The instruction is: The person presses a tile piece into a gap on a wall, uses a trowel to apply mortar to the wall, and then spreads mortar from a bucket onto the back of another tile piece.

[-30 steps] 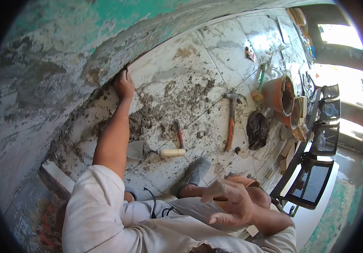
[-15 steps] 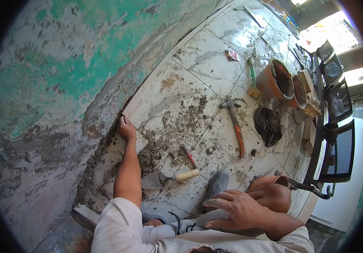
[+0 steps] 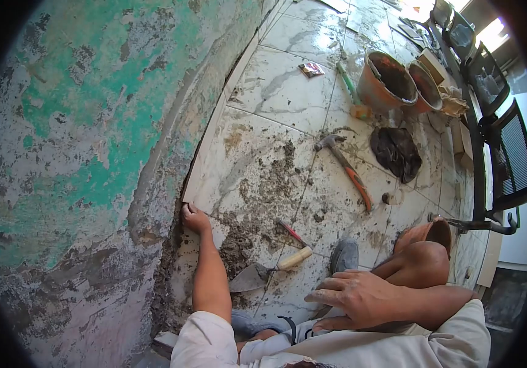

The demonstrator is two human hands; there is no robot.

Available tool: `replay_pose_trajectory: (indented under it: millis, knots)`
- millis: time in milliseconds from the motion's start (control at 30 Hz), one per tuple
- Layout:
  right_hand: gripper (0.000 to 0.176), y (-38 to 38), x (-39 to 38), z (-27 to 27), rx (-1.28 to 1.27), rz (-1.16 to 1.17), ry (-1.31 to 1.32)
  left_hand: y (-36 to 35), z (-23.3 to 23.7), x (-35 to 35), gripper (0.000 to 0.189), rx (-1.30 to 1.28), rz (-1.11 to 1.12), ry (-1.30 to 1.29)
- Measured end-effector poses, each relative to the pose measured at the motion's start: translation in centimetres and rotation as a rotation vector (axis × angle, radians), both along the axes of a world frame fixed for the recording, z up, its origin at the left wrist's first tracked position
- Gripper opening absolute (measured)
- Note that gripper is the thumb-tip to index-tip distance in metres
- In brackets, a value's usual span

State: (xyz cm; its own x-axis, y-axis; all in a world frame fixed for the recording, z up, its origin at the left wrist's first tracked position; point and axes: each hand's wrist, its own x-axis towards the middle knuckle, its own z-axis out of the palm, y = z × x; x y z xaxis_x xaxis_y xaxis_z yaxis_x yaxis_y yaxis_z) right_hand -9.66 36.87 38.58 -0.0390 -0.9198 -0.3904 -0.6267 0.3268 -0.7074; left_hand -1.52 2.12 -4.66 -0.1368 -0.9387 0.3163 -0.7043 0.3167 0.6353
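At the foot of the wall, my left hand is closed, its fingers curled at the near end of a pale skirting tile strip. Whatever those fingers hold, if anything, is hidden. My right hand hangs above my bent knee, open and holding nothing, with mortar smeared on its fingers. A pointing trowel with a wooden handle lies on the floor right of my left forearm. Beyond it lies a red, thin-tipped tool. Crumbled mortar covers the tiles near my left hand.
A claw hammer and a dark crumpled bag lie on the tiled floor. Behind them are a green-handled brush, two buckets and a small packet. Linked chairs line the right. The peeling wall borders the left.
The view has swung, shifting the floor and tools within it. My left hand stays by the strip's end, and my right hand stays open over the knee.
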Motion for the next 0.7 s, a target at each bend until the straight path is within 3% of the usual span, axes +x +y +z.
replay_pose_trajectory:
  millis: [300, 700]
  knots:
    - [0.054, -0.5, -0.1, 0.4, -0.017, 0.007, 0.007, 0.3, 0.4, -0.1, 0.021, 0.063, 0.028, -0.005]
    - [0.055, -1.7, 0.2, 1.0, 0.162, 0.050, 0.022, 0.2, -0.4, -0.1, 0.019, -0.025, 0.030, 0.064]
